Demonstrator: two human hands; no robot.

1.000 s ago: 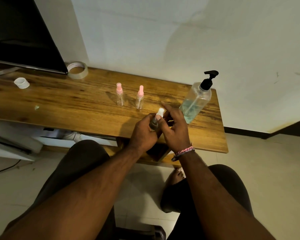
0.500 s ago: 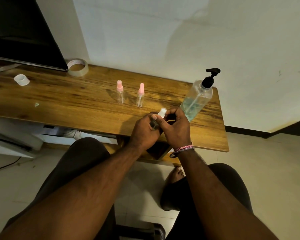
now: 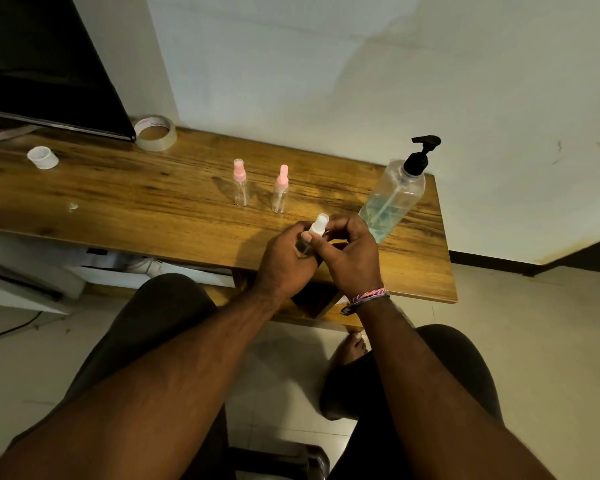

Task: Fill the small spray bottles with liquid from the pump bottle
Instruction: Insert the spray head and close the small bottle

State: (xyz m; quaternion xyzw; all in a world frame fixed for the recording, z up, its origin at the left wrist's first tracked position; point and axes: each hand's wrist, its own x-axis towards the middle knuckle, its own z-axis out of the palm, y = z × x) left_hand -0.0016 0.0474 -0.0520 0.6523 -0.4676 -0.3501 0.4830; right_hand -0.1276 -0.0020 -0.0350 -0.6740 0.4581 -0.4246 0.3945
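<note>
White-capped spray bottle (image 3: 310,235) sits above the tabletop (image 3: 153,199) edge, left hand (image 3: 284,261) wrapped around its body, right hand (image 3: 350,252) pinching the cap; I'd twist gently (body steady) beside the pump bottle (image 3: 392,199).

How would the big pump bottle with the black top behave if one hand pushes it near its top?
The pump bottle is tall and stands close to the right end of the table, so a high push might tip it. Liquid fills only its lower part, which probably steadies it somewhat. Its clear plastic wall looks smooth, perhaps slippery.
</note>
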